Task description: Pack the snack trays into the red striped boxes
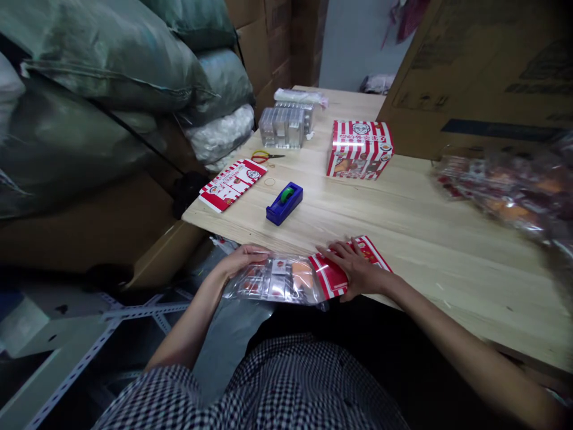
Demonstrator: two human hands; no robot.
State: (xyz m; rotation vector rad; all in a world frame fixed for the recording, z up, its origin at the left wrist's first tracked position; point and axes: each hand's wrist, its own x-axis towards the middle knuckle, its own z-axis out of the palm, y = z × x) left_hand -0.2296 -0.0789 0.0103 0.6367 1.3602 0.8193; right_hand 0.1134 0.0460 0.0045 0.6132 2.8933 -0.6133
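My left hand [244, 260] is closed on the far left edge of a clear plastic blister pack [277, 279] with small orange, red and white pieces inside. The pack lies level in front of my body, just off the table's near edge. Its right end meets the left end of a flat red-and-white printed box [330, 276]; whether it reaches inside I cannot tell. Across that box rests my right hand [356, 266], fingers spread over the top and thumb at the near side, holding it at the table edge.
A blue tape dispenser [285, 203], a flattened printed carton [233, 184] and scissors [266, 156] lie on the table [430, 239]. Farther back stand a striped box [360, 149] and clear plastic packs [282, 127]. Bagged pieces [514, 191] are piled right; stuffed sacks [111, 60] rise left.
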